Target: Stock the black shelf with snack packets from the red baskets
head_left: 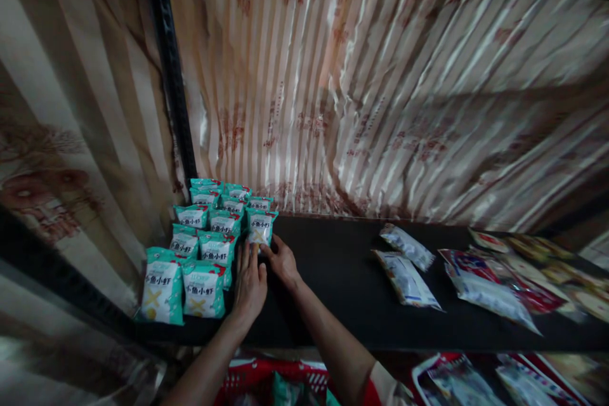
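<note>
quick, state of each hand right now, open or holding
Left hand: open, outstretched, at the rightmost row's front teal bag.
Right hand: at the same bag; whether its grip is closed cannot be told.

Left hand (pixel 252 287), fingers (pixel 245 258) straight and forward, just beside right hand (pixel 282 263) with bent fingers

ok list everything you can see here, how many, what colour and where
snack bags: at least twelve, teal and white, shelf's left end
pale packets: two, blue and white, right of centre
red-and-white packets: several, overlapping, farther right
yellowish packets: several, blurred, far right
shelf: one, black, middle
post: one, black, left
sheeting: count unclear, beige-brown, behind
baskets: apparently two, red, below, holding packs
right sleeve: one, red and pale, bottom
left hand: one, bare, beside bags
right hand: one, bare, rightmost column
</note>
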The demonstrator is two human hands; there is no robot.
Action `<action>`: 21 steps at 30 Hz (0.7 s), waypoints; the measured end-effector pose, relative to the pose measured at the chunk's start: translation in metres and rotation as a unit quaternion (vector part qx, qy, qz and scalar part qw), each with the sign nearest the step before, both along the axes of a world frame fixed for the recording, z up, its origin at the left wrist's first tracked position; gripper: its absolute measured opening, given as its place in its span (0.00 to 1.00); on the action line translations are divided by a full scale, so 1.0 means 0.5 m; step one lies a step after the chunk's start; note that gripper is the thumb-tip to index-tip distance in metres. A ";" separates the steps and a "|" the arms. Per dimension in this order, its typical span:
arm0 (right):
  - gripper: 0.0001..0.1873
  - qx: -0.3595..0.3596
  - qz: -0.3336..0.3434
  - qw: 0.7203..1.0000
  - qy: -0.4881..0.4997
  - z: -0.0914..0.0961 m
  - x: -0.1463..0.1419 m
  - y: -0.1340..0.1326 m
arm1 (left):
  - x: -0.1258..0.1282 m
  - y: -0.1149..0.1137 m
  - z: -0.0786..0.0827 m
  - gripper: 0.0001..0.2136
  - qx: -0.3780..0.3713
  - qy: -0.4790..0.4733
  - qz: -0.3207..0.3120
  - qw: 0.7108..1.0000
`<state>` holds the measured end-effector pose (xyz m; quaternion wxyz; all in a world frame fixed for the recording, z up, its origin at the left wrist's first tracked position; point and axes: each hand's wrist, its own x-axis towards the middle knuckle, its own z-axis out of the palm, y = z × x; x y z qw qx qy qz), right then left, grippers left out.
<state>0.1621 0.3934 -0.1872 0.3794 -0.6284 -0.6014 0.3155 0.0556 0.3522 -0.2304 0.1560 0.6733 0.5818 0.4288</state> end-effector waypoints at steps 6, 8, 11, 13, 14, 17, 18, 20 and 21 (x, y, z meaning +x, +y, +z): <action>0.19 0.003 -0.010 0.998 -0.056 0.007 -0.007 0.001 | -0.002 0.004 -0.003 0.23 -0.007 -0.001 0.001 1.000; 0.20 0.009 -0.006 0.998 -0.064 0.007 -0.008 0.002 | -0.003 0.006 -0.003 0.23 -0.006 -0.007 0.006 1.000; 0.20 0.012 -0.006 0.998 -0.065 0.007 -0.011 0.003 | -0.004 0.009 -0.001 0.24 -0.013 -0.008 0.004 1.000; 0.21 0.008 -0.006 0.998 -0.067 0.007 -0.012 0.002 | -0.004 0.009 0.000 0.24 -0.017 -0.003 0.001 1.000; 0.22 0.004 -0.007 0.998 -0.066 0.007 -0.013 0.002 | -0.004 0.008 0.001 0.24 -0.018 0.000 0.001 1.000; 0.28 -0.004 -0.018 0.998 -0.057 0.002 -0.013 0.001 | -0.004 0.007 0.002 0.24 -0.017 0.006 0.004 1.000; 0.29 -0.004 -0.022 0.998 -0.055 0.000 -0.014 0.002 | -0.004 0.006 0.001 0.24 -0.017 0.007 0.005 1.000; 0.29 -0.001 -0.025 0.998 -0.059 -0.004 -0.014 0.003 | -0.004 0.006 0.001 0.24 -0.018 0.006 0.008 1.000; 0.29 0.001 -0.023 0.998 -0.063 -0.006 -0.014 0.004 | -0.004 0.006 0.001 0.24 -0.018 0.005 0.010 1.000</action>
